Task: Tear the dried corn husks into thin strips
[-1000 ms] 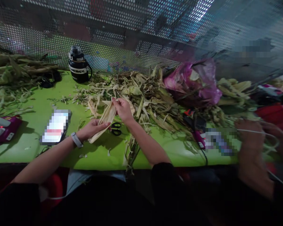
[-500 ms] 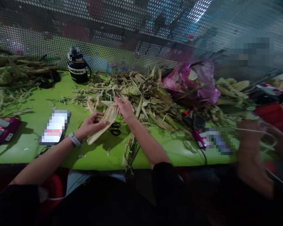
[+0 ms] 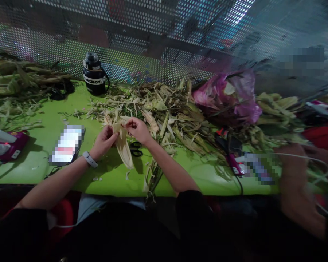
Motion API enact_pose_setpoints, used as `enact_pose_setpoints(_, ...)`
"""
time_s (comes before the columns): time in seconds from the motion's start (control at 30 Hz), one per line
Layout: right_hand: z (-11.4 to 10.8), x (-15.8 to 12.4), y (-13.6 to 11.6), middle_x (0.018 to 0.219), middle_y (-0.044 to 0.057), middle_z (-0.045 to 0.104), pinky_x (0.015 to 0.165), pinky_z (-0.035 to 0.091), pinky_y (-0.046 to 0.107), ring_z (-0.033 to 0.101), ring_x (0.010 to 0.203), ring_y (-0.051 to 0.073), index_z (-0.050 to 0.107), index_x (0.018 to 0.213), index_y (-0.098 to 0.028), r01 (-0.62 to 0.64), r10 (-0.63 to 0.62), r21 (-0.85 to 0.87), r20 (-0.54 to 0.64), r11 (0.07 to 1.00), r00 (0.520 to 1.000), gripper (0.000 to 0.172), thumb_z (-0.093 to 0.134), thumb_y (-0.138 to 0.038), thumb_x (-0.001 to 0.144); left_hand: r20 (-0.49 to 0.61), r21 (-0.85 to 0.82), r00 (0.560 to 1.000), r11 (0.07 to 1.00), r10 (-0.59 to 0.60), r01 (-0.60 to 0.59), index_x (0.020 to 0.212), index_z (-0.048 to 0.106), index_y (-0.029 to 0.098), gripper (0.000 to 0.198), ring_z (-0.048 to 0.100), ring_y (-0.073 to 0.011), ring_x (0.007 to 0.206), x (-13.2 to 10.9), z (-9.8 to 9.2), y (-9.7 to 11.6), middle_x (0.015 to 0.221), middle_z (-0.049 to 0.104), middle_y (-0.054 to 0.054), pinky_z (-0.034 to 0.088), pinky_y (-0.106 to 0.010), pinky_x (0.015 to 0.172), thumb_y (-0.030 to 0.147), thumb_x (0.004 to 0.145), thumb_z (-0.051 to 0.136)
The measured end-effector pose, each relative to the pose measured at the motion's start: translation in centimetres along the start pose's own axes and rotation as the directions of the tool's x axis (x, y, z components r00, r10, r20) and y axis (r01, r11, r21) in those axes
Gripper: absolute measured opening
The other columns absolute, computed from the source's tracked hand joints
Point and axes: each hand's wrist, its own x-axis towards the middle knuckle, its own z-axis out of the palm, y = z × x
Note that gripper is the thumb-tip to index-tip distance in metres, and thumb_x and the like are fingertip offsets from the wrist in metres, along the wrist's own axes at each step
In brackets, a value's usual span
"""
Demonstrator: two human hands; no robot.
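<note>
A pale dried corn husk (image 3: 124, 150) hangs down from my left hand (image 3: 105, 140), whose fingers pinch its upper end. My right hand (image 3: 138, 130) is closed at the husk's upper right edge, thumb and fingertips together; what they grip is too small to make out. Just below my right hand, the black handles of scissors (image 3: 136, 148) lie on the green table (image 3: 109, 182). Behind both hands spreads a heap of dried husks and leaves (image 3: 158, 105). A bundle of husk strips (image 3: 153, 174) reaches the table's front edge.
A phone (image 3: 67, 145) and a purple power adapter (image 3: 12, 145) lie to the left. A black bottle (image 3: 94, 74) stands near the mesh barrier. At right are a pink plastic bag (image 3: 226, 94), another phone (image 3: 259, 167), cables and another person's arm (image 3: 293, 182).
The husk has swung from a slant to hanging nearly upright. My left hand has moved up into a pinch, and my right hand has shifted slightly down and left. The view has turned slightly left.
</note>
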Motion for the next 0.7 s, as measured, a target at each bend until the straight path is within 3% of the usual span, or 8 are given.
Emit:
enact_pose_setpoints(0.13, 0.2, -0.1, 0.2, 0.063, -0.004, 0.052, 0.056, 0.042, 0.026, 0.049, 0.056, 0.011, 0.054, 0.073, -0.022, 0.046, -0.048, 0.022, 0.081, 0.999, 0.996, 0.041, 0.065, -0.062, 0.078, 0.018, -0.014, 1.0, 1.0, -0.003, 0.004, 0.088, 0.05, 0.019, 0.032, 0.057, -0.0108, 0.069, 0.5, -0.3, -0.3, 0.079, 0.06, 0.002, 0.047, -0.021, 0.061, 0.028, 0.072, 0.077)
enact_pose_setpoints(0.27, 0.5, -0.4, 0.3, 0.056, -0.003, 0.049, 0.054, 0.039, 0.028, 0.046, 0.051, 0.012, 0.051, 0.071, -0.023, 0.017, -0.016, -0.014, 0.082, 1.0, 0.997, 0.047, 0.057, -0.068, 0.083, 0.019, -0.002, 1.0, 1.0, -0.02, 0.02, 0.091, 0.051, 0.02, 0.036, 0.054, -0.0096, 0.062, 0.6, -0.4, -0.3, 0.073, 0.06, 0.004, 0.041, -0.02, 0.057, 0.026, 0.067, 0.078)
enact_pose_setpoints(0.4, 1.4, -1.1, 0.2, 0.067, -0.003, 0.055, 0.058, 0.038, 0.026, 0.048, 0.058, 0.012, 0.054, 0.081, -0.022, 0.087, -0.08, -0.14, 0.056, 0.986, 0.995, 0.039, 0.067, -0.059, 0.079, -0.123, -0.01, 0.992, 1.0, 0.016, -0.017, 0.082, 0.047, 0.021, 0.035, 0.048, -0.008, 0.055, 0.4, -0.3, 0.0, 0.064, 0.054, 0.007, 0.037, -0.019, 0.053, 0.023, 0.064, 0.077)
enact_pose_setpoints(0.5, 1.7, -1.6, 0.1, 0.066, -0.003, 0.053, 0.062, 0.036, 0.025, 0.047, 0.062, 0.012, 0.055, 0.076, -0.021, 0.17, -0.146, -0.275, 0.106, 0.946, 0.984, 0.028, 0.063, -0.048, 0.084, -0.178, -0.032, 0.984, 0.999, 0.023, -0.029, 0.09, 0.052, 0.02, 0.037, 0.048, -0.0081, 0.054, 0.5, -0.4, 0.2, 0.064, 0.056, 0.007, 0.038, -0.019, 0.053, 0.023, 0.064, 0.078)
enact_pose_setpoints(0.6, 1.2, -1.4, 0.2, 0.066, -0.003, 0.051, 0.062, 0.036, 0.025, 0.045, 0.061, 0.012, 0.055, 0.076, -0.021, 0.19, -0.177, -0.23, 0.076, 0.955, 0.981, 0.024, 0.058, -0.043, 0.086, -0.211, -0.099, 0.976, 0.995, -0.048, 0.027, 0.104, 0.057, 0.019, 0.046, 0.055, -0.0103, 0.06, 0.8, -0.7, 0.1, 0.07, 0.062, 0.004, 0.043, -0.02, 0.055, 0.031, 0.067, 0.082)
enact_pose_setpoints(0.7, 0.5, -0.9, 0.5, 0.065, -0.004, 0.05, 0.062, 0.038, 0.026, 0.045, 0.06, 0.012, 0.053, 0.076, -0.022, 0.171, -0.18, -0.167, -0.042, 0.971, 0.983, 0.024, 0.061, -0.043, 0.085, -0.102, -0.21, 0.976, 0.963, -0.195, 0.17, 0.102, 0.063, 0.017, 0.047, 0.064, -0.0144, 0.068, 1.2, -1.1, -0.1, 0.083, 0.07, -0.002, 0.049, -0.023, 0.058, 0.042, 0.068, 0.084)
